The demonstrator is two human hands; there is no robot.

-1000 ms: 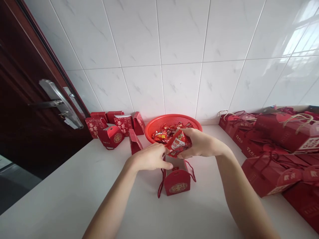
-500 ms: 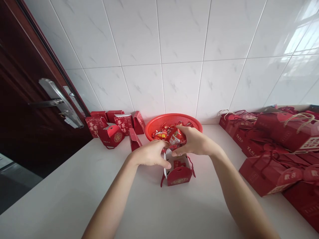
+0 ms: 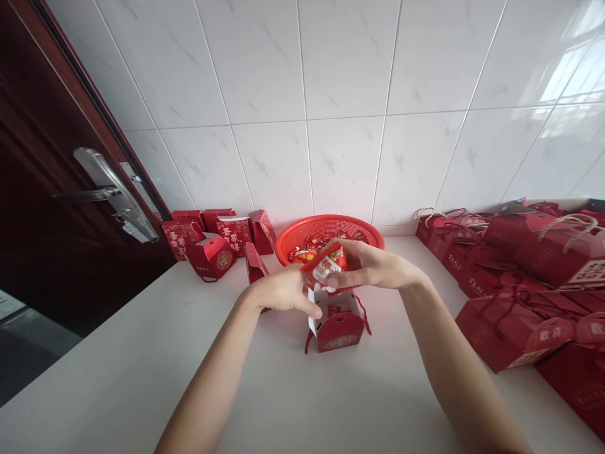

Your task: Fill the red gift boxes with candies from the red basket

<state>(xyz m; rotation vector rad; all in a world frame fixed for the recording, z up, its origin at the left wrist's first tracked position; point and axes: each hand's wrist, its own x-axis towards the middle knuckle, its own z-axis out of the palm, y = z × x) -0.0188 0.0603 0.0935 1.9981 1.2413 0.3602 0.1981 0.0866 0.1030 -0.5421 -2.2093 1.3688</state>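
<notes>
My right hand is closed on a shiny red candy packet with a white patch, held tilted above the back of an open red gift box. My left hand grips the box's left side, thumb by the white inner flap and fingers largely hidden behind it. Small red-wrapped pieces lie inside the box, and red cords hang at both its sides. Just behind my hands stands a red plastic basket of wrapped candies, partly covered by my right hand.
Several small red boxes stand at the back left, with another red box beside my left hand. Many red gift boxes with cord handles are piled on the right. A tiled wall bounds the white table; a dark door is at left.
My right hand has turned the candy packet and shifted it slightly left and down, nearer my left hand. My left hand stays at the box's side.
</notes>
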